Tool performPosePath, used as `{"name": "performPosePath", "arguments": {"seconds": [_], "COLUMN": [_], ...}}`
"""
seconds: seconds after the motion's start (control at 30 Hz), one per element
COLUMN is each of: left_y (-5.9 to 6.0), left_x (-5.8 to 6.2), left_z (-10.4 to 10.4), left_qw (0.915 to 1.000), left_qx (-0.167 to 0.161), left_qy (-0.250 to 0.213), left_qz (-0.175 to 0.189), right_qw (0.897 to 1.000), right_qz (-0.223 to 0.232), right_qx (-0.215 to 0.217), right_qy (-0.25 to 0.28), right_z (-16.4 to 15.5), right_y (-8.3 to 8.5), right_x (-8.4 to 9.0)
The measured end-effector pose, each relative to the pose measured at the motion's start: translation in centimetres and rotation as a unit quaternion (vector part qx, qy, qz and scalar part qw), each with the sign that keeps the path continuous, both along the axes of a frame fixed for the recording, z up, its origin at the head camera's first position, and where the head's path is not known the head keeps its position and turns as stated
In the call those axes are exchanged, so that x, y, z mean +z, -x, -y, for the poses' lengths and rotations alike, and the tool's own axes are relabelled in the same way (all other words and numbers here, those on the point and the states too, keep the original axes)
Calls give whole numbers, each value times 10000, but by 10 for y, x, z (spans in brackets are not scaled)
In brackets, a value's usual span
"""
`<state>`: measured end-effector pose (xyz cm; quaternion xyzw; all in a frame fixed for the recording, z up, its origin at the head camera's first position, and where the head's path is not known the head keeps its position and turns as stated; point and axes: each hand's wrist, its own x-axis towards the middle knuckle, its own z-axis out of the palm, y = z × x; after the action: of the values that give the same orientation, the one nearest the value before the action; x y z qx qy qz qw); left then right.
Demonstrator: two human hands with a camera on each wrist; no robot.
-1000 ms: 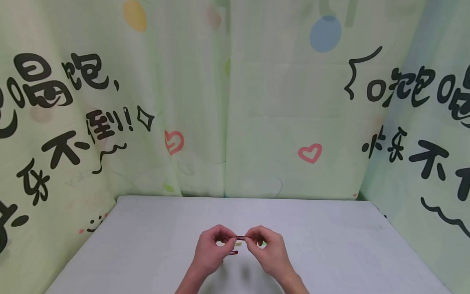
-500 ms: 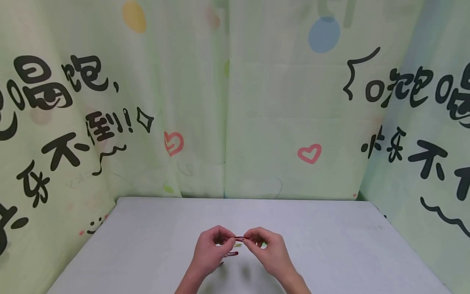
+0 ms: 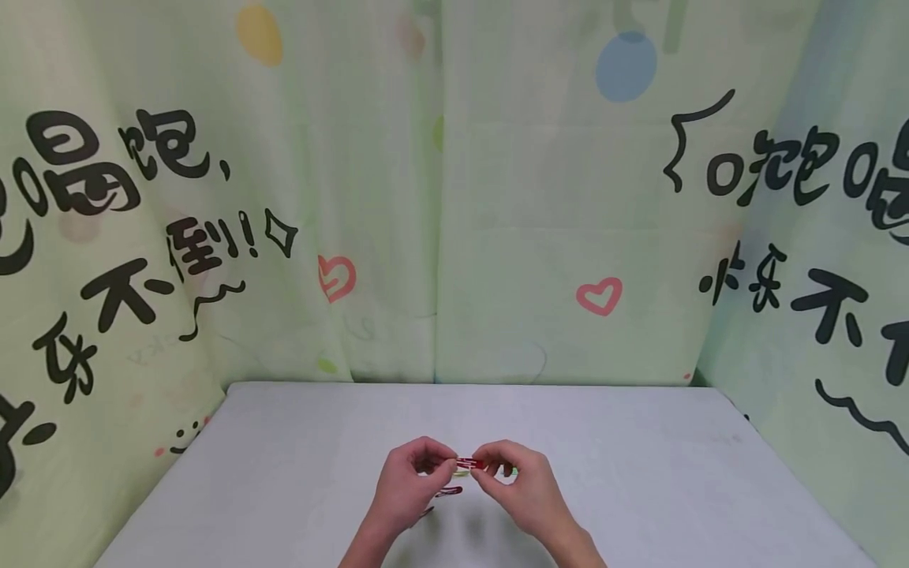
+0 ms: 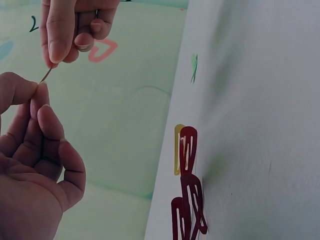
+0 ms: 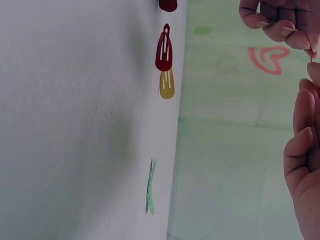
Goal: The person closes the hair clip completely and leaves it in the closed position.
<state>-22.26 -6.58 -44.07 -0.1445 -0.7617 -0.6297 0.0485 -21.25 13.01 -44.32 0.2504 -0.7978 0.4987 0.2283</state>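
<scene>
Between thumb and fingertips, my left hand [image 3: 412, 483] pinches one end of a dark red snap hair clip [image 3: 465, 463]. The other end is pinched by my right hand [image 3: 521, 485], so the clip spans both hands above the table. Seen from the left wrist, this clip [image 4: 46, 75] is nearly edge-on, a thin line between the fingertips. Below it lie several other clips: a red clip [image 4: 188, 150], a yellow clip [image 4: 177, 150] partly under it, more red ones nearer, and a green clip [image 5: 151, 187] apart from them.
A white-covered table [image 3: 298, 442] lies under the hands. Pale green curtains [image 3: 511, 197] with printed hearts and black characters hang behind it and at both sides.
The held clip has tilted so that more of its red face and its slots show. Both hands stay almost where they were, still gripping its ends.
</scene>
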Motion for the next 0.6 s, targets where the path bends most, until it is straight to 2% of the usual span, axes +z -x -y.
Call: {"name": "performPosePath", "arguments": {"seconds": [0.3,0.47,0.6], "left_y": [4,7,9], "left_x": [-2,-5,-8], "left_z": [0,9,18], "left_qw": [9992,9972,9963], "left_qx": [-237,-301,-291], "left_qy": [182,558,684], "left_qz": [-249,-401,-432], "right_qw": [9987,9948,9904], "right_qz": [195,730,1100], "right_qx": [27,8,-108], "right_qy": [-471,-713,-825], "right_z": [-10,-18,-26], "right_y": [4,7,8], "right_x": [3,2,-2]}}
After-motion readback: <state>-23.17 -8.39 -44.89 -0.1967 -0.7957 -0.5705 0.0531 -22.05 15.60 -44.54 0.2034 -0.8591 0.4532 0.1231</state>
